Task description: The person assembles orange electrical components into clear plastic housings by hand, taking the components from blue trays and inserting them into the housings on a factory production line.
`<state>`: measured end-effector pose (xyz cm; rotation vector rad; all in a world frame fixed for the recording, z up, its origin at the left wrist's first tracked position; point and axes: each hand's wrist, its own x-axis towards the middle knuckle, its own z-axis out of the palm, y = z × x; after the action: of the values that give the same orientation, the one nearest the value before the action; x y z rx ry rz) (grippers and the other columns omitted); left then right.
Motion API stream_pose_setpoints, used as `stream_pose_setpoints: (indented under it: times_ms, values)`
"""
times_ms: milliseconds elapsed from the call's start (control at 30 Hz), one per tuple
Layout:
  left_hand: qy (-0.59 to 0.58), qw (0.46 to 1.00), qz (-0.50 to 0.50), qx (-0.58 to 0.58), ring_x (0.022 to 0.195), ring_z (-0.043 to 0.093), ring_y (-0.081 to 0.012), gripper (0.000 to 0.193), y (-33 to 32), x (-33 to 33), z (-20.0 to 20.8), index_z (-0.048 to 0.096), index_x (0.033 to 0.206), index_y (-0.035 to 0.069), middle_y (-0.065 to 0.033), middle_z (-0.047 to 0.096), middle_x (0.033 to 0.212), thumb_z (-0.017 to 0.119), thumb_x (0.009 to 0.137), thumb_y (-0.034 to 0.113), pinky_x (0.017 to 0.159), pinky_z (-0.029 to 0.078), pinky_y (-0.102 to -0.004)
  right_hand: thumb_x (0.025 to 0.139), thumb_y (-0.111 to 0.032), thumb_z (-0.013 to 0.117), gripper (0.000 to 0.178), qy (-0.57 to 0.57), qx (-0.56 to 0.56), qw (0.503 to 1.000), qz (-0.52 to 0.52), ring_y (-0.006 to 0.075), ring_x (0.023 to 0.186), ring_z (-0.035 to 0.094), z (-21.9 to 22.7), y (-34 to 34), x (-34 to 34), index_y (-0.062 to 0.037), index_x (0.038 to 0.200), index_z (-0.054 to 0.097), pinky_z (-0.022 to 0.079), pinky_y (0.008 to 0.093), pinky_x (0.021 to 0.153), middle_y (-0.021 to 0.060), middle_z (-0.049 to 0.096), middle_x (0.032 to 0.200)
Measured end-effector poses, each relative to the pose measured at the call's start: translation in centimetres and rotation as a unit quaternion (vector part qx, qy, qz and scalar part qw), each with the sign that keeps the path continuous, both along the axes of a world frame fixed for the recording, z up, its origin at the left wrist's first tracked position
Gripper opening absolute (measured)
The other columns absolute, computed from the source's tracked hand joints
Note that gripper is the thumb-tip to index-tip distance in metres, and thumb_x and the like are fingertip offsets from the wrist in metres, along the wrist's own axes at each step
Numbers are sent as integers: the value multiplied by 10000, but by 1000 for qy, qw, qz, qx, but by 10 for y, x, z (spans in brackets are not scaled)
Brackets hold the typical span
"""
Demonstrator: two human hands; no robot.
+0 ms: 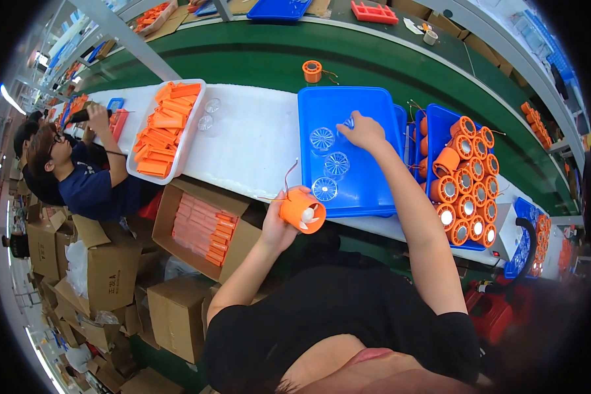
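My left hand (279, 223) grips an orange cylindrical fan housing (297, 208) in front of the white worktop. White fan blades show in its open end, which is tilted toward me, and thin wires stick up from its back. Over the blue tray (368, 190), my right hand (364, 133) pinches a clear round grille (349, 123), seen nearly edge-on and partly covered by the fingers. Three similar clear grilles (337, 163) lie in the tray, to the left of and below that hand.
At the right, a blue bin (433, 113) holds several stacked orange housings (465, 146). A white tray of orange parts (167, 131) stands left, beside two clear discs (209, 114). One housing (312, 71) sits beyond the blue tray. A co-worker (79, 164) works at left above cardboard boxes (177, 315).
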<state>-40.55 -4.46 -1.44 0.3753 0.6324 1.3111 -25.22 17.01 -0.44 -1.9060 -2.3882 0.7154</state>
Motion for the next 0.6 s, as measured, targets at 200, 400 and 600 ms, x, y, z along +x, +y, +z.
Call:
stream_pose_setpoints:
  times_ms: [200, 400, 600]
  values:
    - [-37, 989, -124, 71, 954, 507, -231, 452, 28, 42, 19, 403, 1110, 32, -156, 501, 1024, 244, 882, 389, 827, 407, -343, 764, -302, 477, 467, 652, -141, 742, -63, 237, 821, 517, 68, -46, 82, -62, 1158, 405, 458, 309, 580, 187, 481, 1073]
    - [-167, 897, -395, 107, 938, 506, -220, 456, 61, 176, 29, 397, 1124, 16, -165, 497, 1011, 272, 880, 381, 819, 408, -319, 795, -292, 436, 419, 875, -78, 477, -25, 232, 705, 530, 65, -146, 244, -47, 1134, 404, 442, 297, 562, 204, 521, 1032]
    - [-111, 747, -653, 46, 917, 513, -203, 503, 29, 353, 25, 423, 1112, -11, -146, 507, 997, 259, 889, 409, 810, 408, -297, 845, -369, 357, 406, 820, 208, 382, -373, 233, 616, 522, -7, -317, 405, -58, 1096, 431, 415, 291, 513, 199, 535, 995]
